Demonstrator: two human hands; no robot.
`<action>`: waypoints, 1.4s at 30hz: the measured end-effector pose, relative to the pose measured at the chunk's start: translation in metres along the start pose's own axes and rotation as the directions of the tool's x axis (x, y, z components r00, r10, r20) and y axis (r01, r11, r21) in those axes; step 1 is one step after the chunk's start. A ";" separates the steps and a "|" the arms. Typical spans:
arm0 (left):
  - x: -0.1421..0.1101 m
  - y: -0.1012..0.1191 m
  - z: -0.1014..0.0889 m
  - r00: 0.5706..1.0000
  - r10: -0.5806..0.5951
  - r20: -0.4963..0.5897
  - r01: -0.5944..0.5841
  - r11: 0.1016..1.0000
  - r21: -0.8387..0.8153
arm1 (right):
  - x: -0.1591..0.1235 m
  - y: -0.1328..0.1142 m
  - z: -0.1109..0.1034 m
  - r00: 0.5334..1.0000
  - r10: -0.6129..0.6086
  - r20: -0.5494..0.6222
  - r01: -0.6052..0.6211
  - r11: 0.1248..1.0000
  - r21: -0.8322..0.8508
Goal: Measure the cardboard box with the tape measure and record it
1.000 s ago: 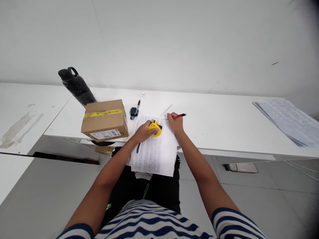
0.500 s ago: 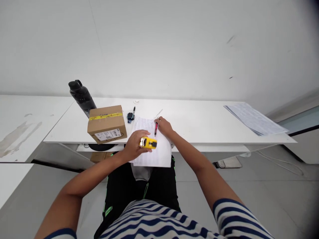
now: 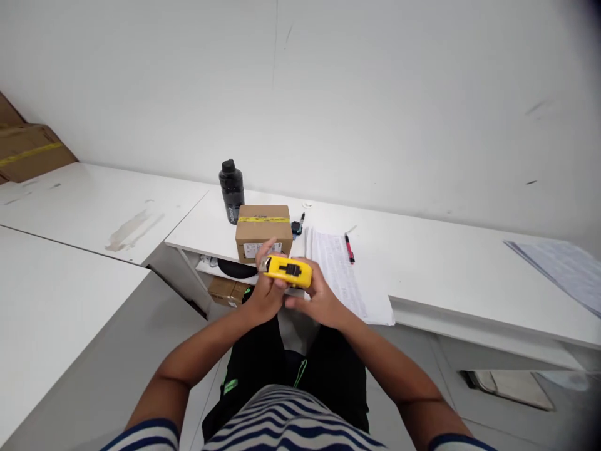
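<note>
Both hands are up in front of me, above my lap and close to the desk's front edge. Between them is a yellow tape measure with a black slide button and a metal bit at its left end. My left hand grips its left part, fingers behind and thumb beneath. My right hand closes on its right end, with the thumb below. Just beyond stands a closed cardboard box with yellow tape and a white label. Printed sheets lie to the right, overhanging the edge, with a red and black pen beside them.
A dark bottle stands behind the box, and a watch lies to its right. More papers are at the far right of the white desk. Large cartons sit at far left; a smaller carton is underneath.
My view has swung left. My right hand has let go of the pen, leaving it on the desk, and joined my left hand at the tape measure.
</note>
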State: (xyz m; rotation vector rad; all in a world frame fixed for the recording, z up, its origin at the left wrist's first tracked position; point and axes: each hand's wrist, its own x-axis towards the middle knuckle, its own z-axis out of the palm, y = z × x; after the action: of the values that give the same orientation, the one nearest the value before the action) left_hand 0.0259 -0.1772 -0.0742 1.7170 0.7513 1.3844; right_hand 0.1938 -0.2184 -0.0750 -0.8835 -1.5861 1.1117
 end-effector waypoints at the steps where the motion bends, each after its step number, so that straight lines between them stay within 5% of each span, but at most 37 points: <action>1: 0.007 0.002 0.001 0.994 -0.103 0.035 0.105 0.993 -0.059 | 0.004 0.001 0.011 0.993 0.052 -0.103 -0.046 0.998 0.053; 3: 0.018 0.006 -0.003 0.950 -0.286 0.123 0.303 0.941 -0.153 | 0.015 0.003 0.017 0.958 0.117 -0.262 -0.100 0.992 0.078; 5: 0.028 0.007 -0.014 0.886 -0.422 0.194 0.458 0.862 -0.217 | 0.026 0.003 0.004 0.956 0.077 -0.284 -0.097 0.994 -0.056; 9: 0.042 0.009 -0.040 0.789 -0.568 0.235 0.611 0.766 -0.199 | 0.045 -0.007 -0.039 0.999 -0.031 -0.021 0.019 0.898 -0.441; 11: 0.049 0.013 -0.052 0.773 -0.592 0.227 0.629 0.761 -0.158 | 0.054 -0.010 -0.058 0.999 -0.020 0.049 0.043 0.841 -0.540; 14: 0.067 0.017 -0.077 0.785 -0.585 0.205 0.616 0.771 -0.160 | 0.068 -0.009 -0.091 1.000 0.018 0.004 -0.011 0.793 -0.610; 18: 0.103 0.003 -0.124 0.843 -0.533 -0.068 0.514 0.837 -0.188 | 0.085 0.002 -0.149 0.985 0.151 -0.080 -0.169 0.808 -0.564; 22: 0.129 -0.029 -0.153 0.769 -0.616 -0.168 0.617 0.785 -0.056 | 0.099 0.012 -0.186 0.962 0.237 -0.135 -0.271 0.886 -0.377; 28: 0.134 -0.058 -0.115 0.734 -0.660 -0.159 0.672 0.739 0.036 | 0.125 0.015 -0.149 0.996 0.051 -0.072 -0.082 0.848 -0.524; 32: 0.133 -0.066 -0.091 0.733 -0.652 -0.194 0.650 0.756 -0.080 | 0.134 0.014 -0.129 0.992 0.060 -0.111 -0.118 0.753 -0.647; 38: 0.130 -0.073 -0.093 0.775 -0.584 -0.244 0.581 0.809 -0.092 | 0.128 0.020 -0.130 0.986 0.055 -0.160 -0.152 0.699 -0.699; 42: 0.127 -0.074 -0.099 0.838 -0.457 -0.299 0.508 0.853 0.121 | 0.125 0.016 -0.131 0.983 0.038 -0.178 -0.161 0.638 -0.753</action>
State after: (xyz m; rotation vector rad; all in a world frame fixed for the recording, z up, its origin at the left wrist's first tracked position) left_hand -0.0390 -0.0129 -0.0641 1.3556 1.4078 1.2094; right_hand 0.2872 -0.0665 -0.0379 -1.5900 -1.9184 0.3639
